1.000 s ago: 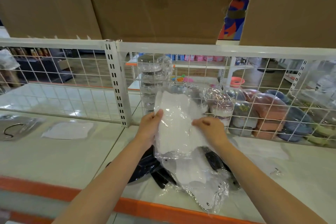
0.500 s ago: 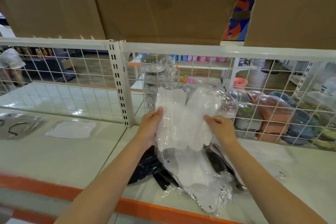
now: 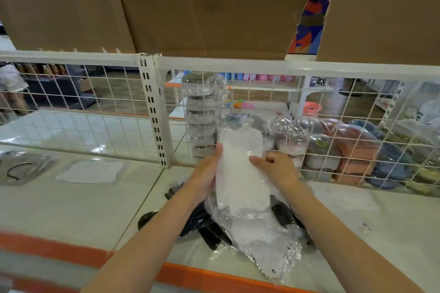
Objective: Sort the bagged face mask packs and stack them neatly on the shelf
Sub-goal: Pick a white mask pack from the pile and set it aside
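Observation:
I hold a clear bag of white face masks (image 3: pixel 240 169) upright above the shelf (image 3: pixel 95 207). My left hand (image 3: pixel 207 173) grips its left edge and my right hand (image 3: pixel 273 166) pinches its right edge near the top. Under it lies a heap of bagged packs: black masks (image 3: pixel 204 223) and another white pack (image 3: pixel 259 242) that reaches toward the orange shelf edge. Further left, a single white pack (image 3: pixel 91 171) lies flat, and a bagged pack with black loops (image 3: pixel 21 169) sits at the far left.
A white wire grid (image 3: pixel 333 131) backs the shelf, with a slotted upright post (image 3: pixel 154 114). Behind the grid stand wrapped stacks of bowls and coloured dishes (image 3: pixel 352 150). Brown cardboard (image 3: pixel 202 5) fills the level above. An orange strip (image 3: pixel 59 250) marks the front edge.
The white pack between my hands went from spread wide to narrow and upright. My right hand moved in toward the left one. The view shifted slightly.

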`<state>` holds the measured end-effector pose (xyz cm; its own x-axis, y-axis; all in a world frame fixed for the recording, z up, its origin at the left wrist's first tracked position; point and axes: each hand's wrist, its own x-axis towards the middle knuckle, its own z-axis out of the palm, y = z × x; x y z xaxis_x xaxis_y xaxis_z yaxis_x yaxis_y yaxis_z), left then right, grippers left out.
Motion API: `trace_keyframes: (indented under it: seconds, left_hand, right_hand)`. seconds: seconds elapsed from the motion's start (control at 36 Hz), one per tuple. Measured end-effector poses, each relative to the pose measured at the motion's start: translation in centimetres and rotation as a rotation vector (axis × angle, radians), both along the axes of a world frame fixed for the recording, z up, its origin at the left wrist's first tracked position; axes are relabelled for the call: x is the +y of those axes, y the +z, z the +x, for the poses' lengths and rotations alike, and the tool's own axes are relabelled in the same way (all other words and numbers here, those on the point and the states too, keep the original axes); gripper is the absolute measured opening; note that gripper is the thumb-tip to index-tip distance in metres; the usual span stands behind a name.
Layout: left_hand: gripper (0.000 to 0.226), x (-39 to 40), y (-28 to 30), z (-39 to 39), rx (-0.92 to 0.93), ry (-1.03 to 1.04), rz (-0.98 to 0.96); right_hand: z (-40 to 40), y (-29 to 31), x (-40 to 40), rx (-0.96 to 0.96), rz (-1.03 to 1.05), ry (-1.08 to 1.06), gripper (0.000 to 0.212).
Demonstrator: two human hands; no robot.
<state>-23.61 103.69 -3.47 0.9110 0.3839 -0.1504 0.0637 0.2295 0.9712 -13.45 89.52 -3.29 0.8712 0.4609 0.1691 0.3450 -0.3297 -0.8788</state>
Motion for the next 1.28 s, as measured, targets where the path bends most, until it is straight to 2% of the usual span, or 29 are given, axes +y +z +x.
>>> trace_keyframes:
  seconds: [0.11, 0.19, 0.31, 0.36, 0.42, 0.5, 0.56, 0.64, 0.69, 0.81, 0.86, 0.94, 1.03, 1.08, 1.11, 1.17, 1.19, 1.28]
  left_hand:
    - [0.026, -0.7, -0.6, 0.1, 0.047, 0.063, 0.158]
    - [0.026, 0.3, -0.7, -0.2, 0.052, 0.109, 0.109]
    - [0.026, 2.5, -0.2, -1.3, 0.054, 0.114, 0.036]
    - [0.031, 3.3, -0.1, -1.7, 0.043, 0.125, 0.006]
    - [0.03, 3.7, 0.0, -1.8, 0.027, 0.151, -0.01]
    - [0.031, 3.7, 0.2, -1.6, 0.034, 0.181, -0.04]
    - [0.031, 3.5, 0.4, -1.4, 0.04, 0.182, -0.027]
    - [0.031, 3.3, 0.6, -1.1, 0.048, 0.192, -0.012]
    - [0.032, 3.1, 0.8, -1.1, 0.056, 0.19, 0.001]
    - [0.03, 3.0, 0.8, -0.9, 0.073, 0.19, -0.013]
    - [0.03, 2.6, 0.8, -0.8, 0.061, 0.16, -0.021]
    - [0.033, 1.4, 0.9, -0.7, 0.021, 0.13, -0.059]
    - [0.047, 0.0, 1.1, -0.3, -0.054, 0.011, -0.107]
    - [0.025, -0.7, 1.2, -0.3, -0.062, -0.039, -0.066]
    - [0.013, -0.7, 0.9, -0.2, -0.06, -0.009, -0.038]
    - [0.015, -0.1, 0.6, -0.1, -0.062, 0.037, -0.005]
    - [0.018, 0.1, 0.5, -0.1, -0.061, 0.059, 0.0]
    - [0.014, 1.0, 0.6, -0.2, -0.064, 0.125, 0.0]
  right_hand:
    - [-0.9, 0.4, 0.9, -0.019, -0.115, 0.035, 0.043]
    - [-0.5, 1.1, 0.2, 0.041, -0.087, -0.025, 0.039]
    - [1.8, 2.1, -2.0, -0.022, -0.035, -0.239, 0.02]
    - [2.5, 2.4, -3.0, 0.033, 0.104, -0.267, 0.022]
    - [2.6, 2.8, -3.7, 0.138, 0.313, -0.192, 0.033]
    - [2.2, 3.7, -4.0, 0.407, 0.644, 0.066, 0.045]
    - [2.1, 3.9, -4.0, 0.503, 0.725, 0.205, 0.056]
    - [2.0, 3.8, -3.9, 0.488, 0.665, 0.252, 0.066]
    - [1.9, 3.7, -3.6, 0.381, 0.566, 0.216, 0.06]
    - [1.6, 3.7, -3.1, -0.005, 0.426, -0.051, 0.032]
    - [1.1, 3.8, -2.8, -0.242, 0.26, -0.189, 0.025]
    - [-1.4, 4.0, -1.9, -0.433, -0.016, -0.076, 0.02]
    - [-3.7, 3.1, -0.8, -0.373, -0.271, 0.256, 0.031]
    - [-4.6, 2.2, -0.2, -0.199, -0.364, 0.512, 0.044]
    - [-4.7, 1.8, 0.0, -0.113, -0.345, 0.579, 0.046]
    - [-4.4, 1.4, 0.0, 0.036, -0.171, 0.572, 0.035]
    - [-4.0, 1.3, -0.1, 0.049, -0.078, 0.518, 0.027]
    - [-2.0, 1.6, -0.4, -0.081, 0.072, 0.257, 0.014]
